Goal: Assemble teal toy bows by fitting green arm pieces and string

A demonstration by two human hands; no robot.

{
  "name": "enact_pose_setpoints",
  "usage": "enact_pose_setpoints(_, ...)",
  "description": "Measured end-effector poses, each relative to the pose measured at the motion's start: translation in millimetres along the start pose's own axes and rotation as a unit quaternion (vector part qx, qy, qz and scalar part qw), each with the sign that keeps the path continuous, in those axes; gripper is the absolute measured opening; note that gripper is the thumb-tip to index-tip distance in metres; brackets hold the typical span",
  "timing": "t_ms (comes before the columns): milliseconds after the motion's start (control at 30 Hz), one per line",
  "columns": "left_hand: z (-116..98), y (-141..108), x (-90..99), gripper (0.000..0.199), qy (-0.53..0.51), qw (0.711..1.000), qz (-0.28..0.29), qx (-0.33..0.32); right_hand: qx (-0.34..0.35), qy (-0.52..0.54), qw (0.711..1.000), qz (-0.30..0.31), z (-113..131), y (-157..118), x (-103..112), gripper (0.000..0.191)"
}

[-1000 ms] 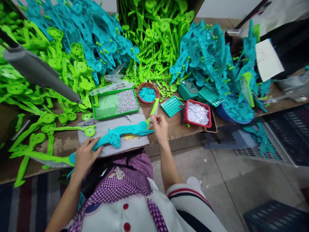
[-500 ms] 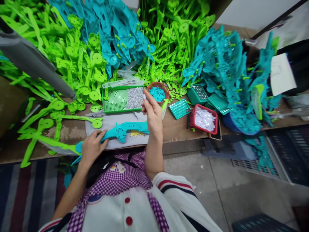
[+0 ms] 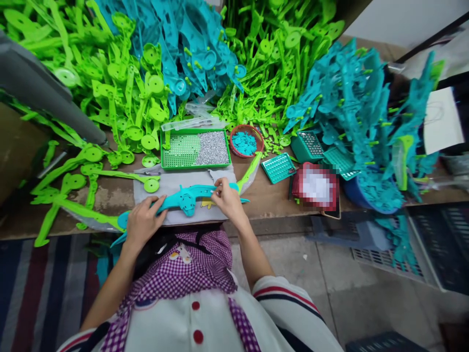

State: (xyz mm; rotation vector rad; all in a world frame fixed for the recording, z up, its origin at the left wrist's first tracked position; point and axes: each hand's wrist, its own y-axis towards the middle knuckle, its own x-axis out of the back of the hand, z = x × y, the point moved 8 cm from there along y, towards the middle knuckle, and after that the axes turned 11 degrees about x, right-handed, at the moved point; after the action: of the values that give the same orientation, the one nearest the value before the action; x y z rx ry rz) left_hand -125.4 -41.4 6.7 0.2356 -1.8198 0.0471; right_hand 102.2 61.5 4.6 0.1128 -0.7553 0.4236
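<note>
A long curved blue plastic part (image 3: 188, 200) lies on a grey cloth (image 3: 176, 178) at the table's front edge. My left hand (image 3: 143, 220) is closed around its left portion, with the fingers on top. Over its right portion, my right hand (image 3: 227, 198) pinches a small white piece, mostly hidden by the fingertips. Green curved arms stick out past both ends of the blue part, the left one (image 3: 90, 216) and the right one (image 3: 251, 172), each partly in clear wrap.
Behind the cloth stand a green tray (image 3: 196, 166) of small metal pieces and a red basket (image 3: 246, 155) of blue bits. To the right are a teal tray (image 3: 278, 167), a red container (image 3: 298, 183) and a blue tub (image 3: 353, 193). Green parts (image 3: 124, 93) and blue parts (image 3: 340, 93) pile up behind.
My right hand has come down from its raised position, where a small white piece showed at its fingertips, onto the blue part. My left hand keeps its hold. The view has shifted slightly.
</note>
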Motion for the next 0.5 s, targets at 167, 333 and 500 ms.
enact_pose_setpoints(167,-2.8,-1.2,2.5,0.036,0.011,0.999,-0.030,-0.022,-0.005,-0.054,0.998,0.025,1.0,1.6,-1.9,0.028)
enact_pose_setpoints(333,-2.8,-1.6,4.1,0.035,-0.008,0.998,-0.045,-0.036,-0.002,-0.103,0.992,0.073,10.8,6.5,-10.0,0.032)
enact_pose_setpoints(500,-2.8,-1.9,4.0,0.034,-0.007,0.998,-0.052,-0.042,-0.020,-0.158,0.980,0.116,14.4,9.4,-14.2,0.032)
